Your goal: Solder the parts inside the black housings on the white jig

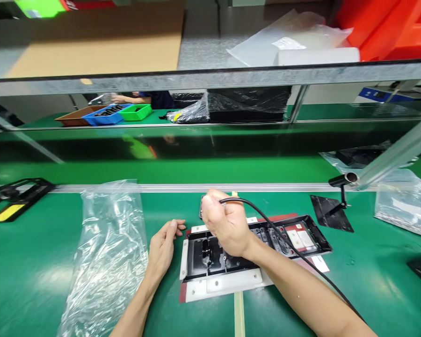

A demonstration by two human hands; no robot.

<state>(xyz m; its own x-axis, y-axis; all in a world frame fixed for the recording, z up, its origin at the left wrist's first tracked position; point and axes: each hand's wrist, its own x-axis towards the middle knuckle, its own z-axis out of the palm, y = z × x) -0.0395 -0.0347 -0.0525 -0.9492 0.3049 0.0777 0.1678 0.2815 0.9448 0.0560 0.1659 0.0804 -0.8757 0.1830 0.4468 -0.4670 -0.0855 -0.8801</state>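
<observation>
Right hand: my right hand is closing in a fist round one tool, holding it over the left half of the tray.
Tool: I am seeing only a dark bit of it above my knuckles; its tip is hiding behind my fingers, so I cannot tell whether it is touching the tray.
Cable: one black cable is running from the tool back along my right forearm and going out of the picture at the bottom.
Left hand: my left hand is lying open and holding nothing, fingertips just beside the tray's left end.
Tray: one black moulded tray is sitting on one white plate, slightly turned, in the middle of the green bench; my fist is covering part of its left pocket.
Bags: three clear bags are showing on my bench: one big bag just left of my left hand, one at the far right, and one behind it cut off by a metal rail.
Far bins: three bins, brown, blue and green, are standing side by side on the far bench.
Other person: one arm is reaching in behind the bins; the rest is hiding behind the shelf.
</observation>
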